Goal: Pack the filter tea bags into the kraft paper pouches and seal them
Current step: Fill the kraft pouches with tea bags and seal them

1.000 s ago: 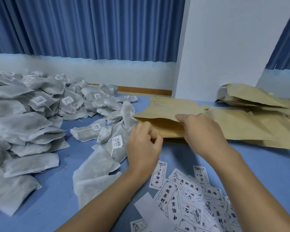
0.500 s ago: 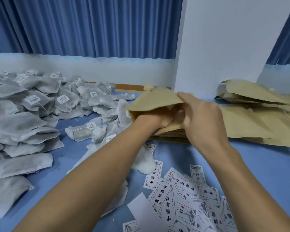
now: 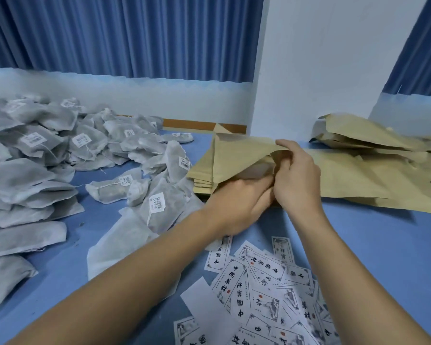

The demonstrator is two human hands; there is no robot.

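Head view: what are we working on?

We have a blue table (image 3: 371,245) that runs to a wooden strip (image 3: 192,124) at its far edge. Behind that we see a white wall band (image 3: 135,95), with pleated blue curtains (image 3: 135,33) above it. A white pillar (image 3: 321,58) stands behind the right half.

And what lies on our table?

Heaps of filter tea bags (image 3: 35,170) cover the left side, many with barcode tags. Printed labels (image 3: 259,295) are scattered at the near edge, right of centre. A stack of kraft pouches (image 3: 202,175) sits mid-table, and more pouches (image 3: 358,135) sprawl along the right, up to the pillar's foot.

Where are our hands?

Our right hand (image 3: 296,178) pinches the upper layer of the top kraft pouch (image 3: 241,155) and holds it raised off the stack. Our left hand (image 3: 237,202) reaches beneath that raised paper, touching the right hand. Its fingertips are hidden, so we cannot tell whether they grip anything.
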